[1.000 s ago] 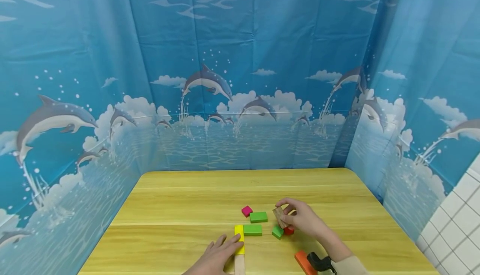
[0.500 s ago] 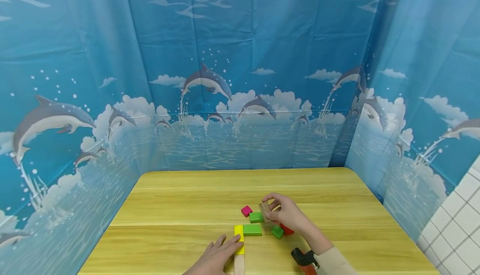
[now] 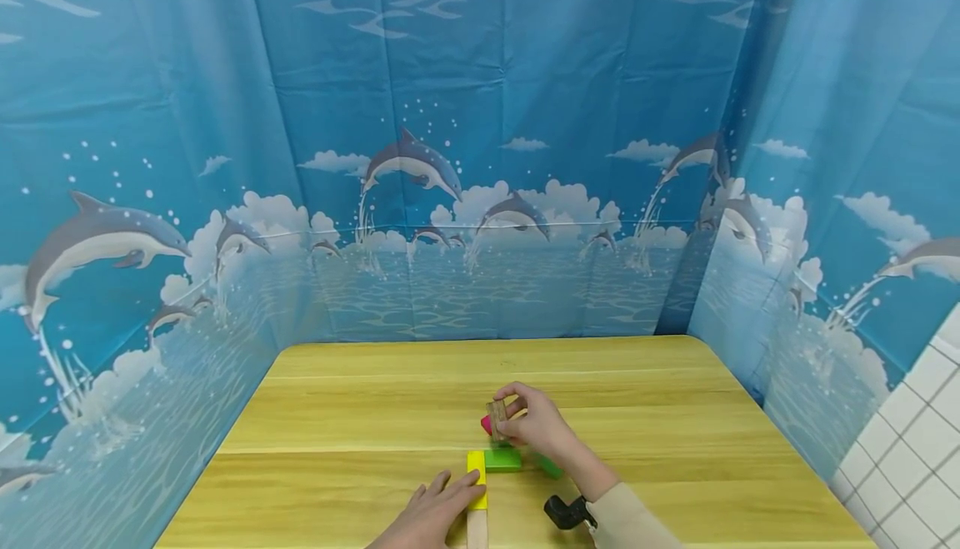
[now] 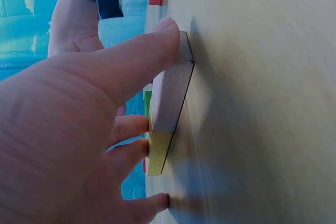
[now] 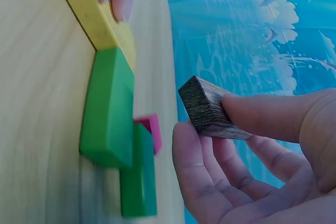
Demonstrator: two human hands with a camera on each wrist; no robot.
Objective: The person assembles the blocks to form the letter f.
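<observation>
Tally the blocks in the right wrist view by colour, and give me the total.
Green blocks: 2
Yellow block: 1
Pink block: 1
Brown block, held in the right hand: 1
Total: 5
</observation>
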